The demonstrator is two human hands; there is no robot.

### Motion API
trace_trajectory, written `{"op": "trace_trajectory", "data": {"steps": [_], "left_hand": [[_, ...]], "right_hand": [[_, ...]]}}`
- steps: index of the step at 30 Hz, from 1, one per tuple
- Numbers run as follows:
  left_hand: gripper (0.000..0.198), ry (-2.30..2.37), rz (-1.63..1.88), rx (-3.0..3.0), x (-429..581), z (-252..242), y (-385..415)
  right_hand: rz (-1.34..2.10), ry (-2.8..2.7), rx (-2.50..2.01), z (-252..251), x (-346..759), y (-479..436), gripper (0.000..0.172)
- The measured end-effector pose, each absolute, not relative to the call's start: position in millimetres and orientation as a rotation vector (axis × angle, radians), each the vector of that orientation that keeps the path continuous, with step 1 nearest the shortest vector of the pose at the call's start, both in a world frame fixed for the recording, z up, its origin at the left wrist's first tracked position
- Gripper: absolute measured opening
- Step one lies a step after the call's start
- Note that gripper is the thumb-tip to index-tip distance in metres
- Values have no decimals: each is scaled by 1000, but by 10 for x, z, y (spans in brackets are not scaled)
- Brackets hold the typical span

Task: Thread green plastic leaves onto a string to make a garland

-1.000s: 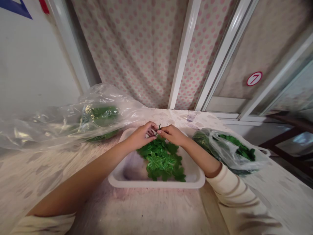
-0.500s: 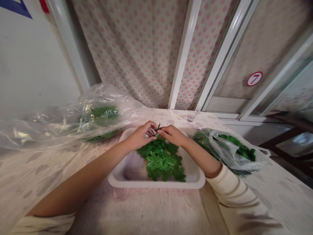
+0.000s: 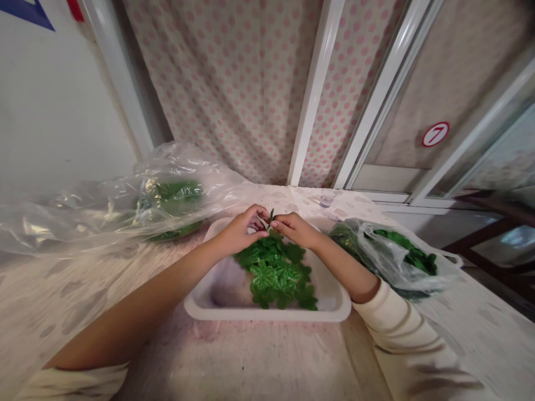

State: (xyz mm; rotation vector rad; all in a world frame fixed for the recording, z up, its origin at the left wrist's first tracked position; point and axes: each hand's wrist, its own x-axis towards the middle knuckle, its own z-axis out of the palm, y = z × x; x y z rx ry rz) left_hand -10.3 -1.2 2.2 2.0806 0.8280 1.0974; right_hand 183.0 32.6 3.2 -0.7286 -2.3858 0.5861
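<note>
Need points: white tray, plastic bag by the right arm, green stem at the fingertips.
White tray [image 3: 267, 315]: head view, on its front rim.
Plastic bag [image 3: 388, 268]: head view, on its clear film.
Green stem [image 3: 272, 214]: head view, on its exposed tip.

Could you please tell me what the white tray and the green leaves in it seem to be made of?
The white tray looks like moulded plastic, smooth with a soft sheen and a rounded rim. The green leaves look artificial, perhaps glossy plastic or coated fabric: they catch highlights and their shapes repeat closely, but the view cannot settle which.
</note>
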Motion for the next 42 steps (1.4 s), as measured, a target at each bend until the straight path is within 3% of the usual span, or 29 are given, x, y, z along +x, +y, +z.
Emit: {"op": "trace_trajectory", "data": {"steps": [42], "left_hand": [[32,809,1128,2062,-96,53,-55]], "right_hand": [[866,-2272,-709,39,1813,303,54]]}}
